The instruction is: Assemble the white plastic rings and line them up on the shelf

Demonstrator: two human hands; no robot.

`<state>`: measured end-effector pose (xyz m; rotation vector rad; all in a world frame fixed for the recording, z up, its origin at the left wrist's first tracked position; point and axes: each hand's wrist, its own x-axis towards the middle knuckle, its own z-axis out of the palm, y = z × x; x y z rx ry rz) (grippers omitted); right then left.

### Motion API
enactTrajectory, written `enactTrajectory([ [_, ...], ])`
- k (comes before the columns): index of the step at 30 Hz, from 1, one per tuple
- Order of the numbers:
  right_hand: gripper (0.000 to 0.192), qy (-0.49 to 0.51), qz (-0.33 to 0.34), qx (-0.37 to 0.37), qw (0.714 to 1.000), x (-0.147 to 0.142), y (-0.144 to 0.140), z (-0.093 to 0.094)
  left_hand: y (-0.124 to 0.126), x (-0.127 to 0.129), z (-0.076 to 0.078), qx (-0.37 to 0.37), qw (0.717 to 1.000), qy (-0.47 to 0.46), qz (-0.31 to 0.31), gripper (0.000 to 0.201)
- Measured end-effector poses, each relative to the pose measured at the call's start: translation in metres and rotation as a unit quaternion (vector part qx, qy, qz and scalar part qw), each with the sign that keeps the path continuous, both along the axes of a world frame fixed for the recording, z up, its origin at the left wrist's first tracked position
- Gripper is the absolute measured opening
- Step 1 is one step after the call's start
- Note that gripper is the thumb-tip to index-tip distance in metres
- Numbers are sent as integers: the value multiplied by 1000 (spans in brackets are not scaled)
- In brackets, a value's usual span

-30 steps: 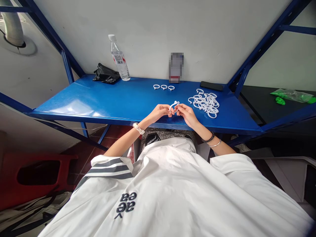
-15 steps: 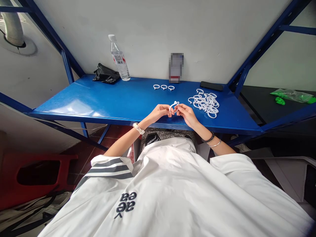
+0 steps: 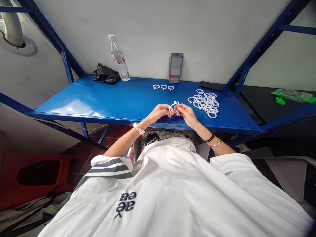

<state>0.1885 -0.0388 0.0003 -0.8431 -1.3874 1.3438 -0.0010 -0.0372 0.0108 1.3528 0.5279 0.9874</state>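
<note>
Left hand (image 3: pixel 160 112) and right hand (image 3: pixel 185 112) both pinch one ring (image 3: pixel 173 106) (near the tabletop's (image 3: pixel 111 98) front edge); too hard a squeeze could snap it.

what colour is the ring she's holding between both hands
White. The ring, pinched between the left hand and right hand, shows best in the head view against the blue shelf.

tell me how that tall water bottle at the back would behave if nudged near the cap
The water bottle is tall and narrow, standing upright on the blue shelf, so a high push would probably tip it. It looks like thin clear plastic, likely light and easy to dent. Once down, its round body could roll.
</note>
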Motion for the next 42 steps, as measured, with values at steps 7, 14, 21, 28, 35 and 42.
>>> enactTrajectory([
  [7, 38, 8, -3, -2, 1000, 0, 0, 2, -2, 0, 4, -13, 1000, -14, 0, 15],
  [14, 38, 5, -7, -9, 1000, 1, 1, 0, -3, -2, 2, 7, 1000, -19, 1, 37],
  [21, 37, 18, -5, -21, 1000, 0, 0, 1, -3, -2, 2, 19, 1000, -10, -4, 41],
  [28, 35, 4, -3, -8, 1000, 0, 1, 1, -5, -2, 5, 26, 1000, 2, -4, 39],
  [35, 37, 8, 0, -10, 1000, 0, 0, 1, -4, -2, 4, 26, 1000, -4, -3, 39],
  [42, 35, 4, 1, -7, 1000, 1, 0, 2, -3, -2, 3, 25, 1000, -5, -10, 40],
])
